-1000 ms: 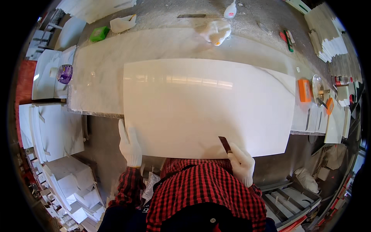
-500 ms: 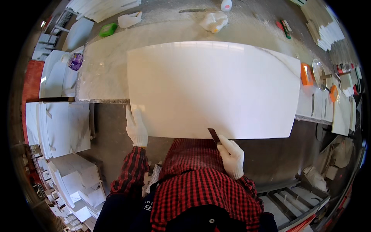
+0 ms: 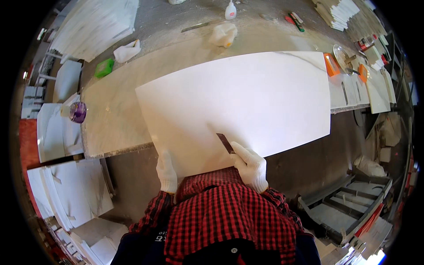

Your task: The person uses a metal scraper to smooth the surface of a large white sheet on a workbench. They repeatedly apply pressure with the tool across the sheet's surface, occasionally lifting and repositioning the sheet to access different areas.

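A large glossy white slab (image 3: 247,97) with a grey vein at its far right corner lies on the work table (image 3: 110,119), its near part jutting over the front edge toward my body. At the slab's near left edge is my gloved left hand (image 3: 167,170), gripping the rim; some of its fingers are hidden. My gloved right hand (image 3: 251,165) is above the near edge, closed around a narrow dark flat blade (image 3: 225,143). That blade points up and left over the slab's surface; whether it touches cannot be made out.
A white cloth (image 3: 223,35), a squeeze bottle (image 3: 230,9) and a green box (image 3: 104,68) are on the table's far side. An orange tool (image 3: 331,65) sits by the slab's right end. A purple container (image 3: 77,112) stands left. A metal frame (image 3: 346,203) is low right.
The view has turned, so the slab now looks tilted. My right hand with the blade has moved inward over the slab from its near edge. My left hand stays at the slab's left edge.
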A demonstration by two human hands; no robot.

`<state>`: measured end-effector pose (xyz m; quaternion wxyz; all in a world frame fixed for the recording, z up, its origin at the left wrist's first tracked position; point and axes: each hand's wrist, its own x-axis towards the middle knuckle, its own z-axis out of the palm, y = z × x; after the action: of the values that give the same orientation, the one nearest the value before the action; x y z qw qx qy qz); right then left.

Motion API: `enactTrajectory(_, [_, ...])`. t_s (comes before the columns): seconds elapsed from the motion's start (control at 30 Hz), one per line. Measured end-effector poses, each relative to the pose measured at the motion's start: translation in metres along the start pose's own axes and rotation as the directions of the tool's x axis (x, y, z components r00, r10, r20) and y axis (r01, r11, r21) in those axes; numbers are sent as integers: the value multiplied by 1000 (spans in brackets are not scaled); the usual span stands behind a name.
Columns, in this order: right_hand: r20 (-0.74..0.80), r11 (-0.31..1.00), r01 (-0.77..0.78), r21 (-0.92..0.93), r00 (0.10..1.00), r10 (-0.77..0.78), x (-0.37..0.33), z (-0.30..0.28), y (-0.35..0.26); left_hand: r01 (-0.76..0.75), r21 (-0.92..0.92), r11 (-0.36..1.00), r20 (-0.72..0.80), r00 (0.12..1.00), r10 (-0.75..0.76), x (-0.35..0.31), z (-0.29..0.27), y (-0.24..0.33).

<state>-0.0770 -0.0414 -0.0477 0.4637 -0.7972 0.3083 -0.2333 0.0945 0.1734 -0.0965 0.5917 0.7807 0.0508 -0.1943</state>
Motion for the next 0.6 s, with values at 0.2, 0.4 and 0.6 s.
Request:
enactTrajectory(0.2, [-133, 974, -225, 18, 965, 226, 27, 11, -18, 139, 34, 990, 266, 953, -143, 17, -27, -4])
enactTrajectory(0.4, [-279, 946, -323, -4, 909, 309, 60, 17, -16, -23, 69, 997, 337, 941, -2, 23, -31, -16])
enactTrajectory(0.6, [-304, 868, -200, -455, 951, 60, 76, 27, -16, -86, 131, 988, 280, 959, 47, 27, -37, -42])
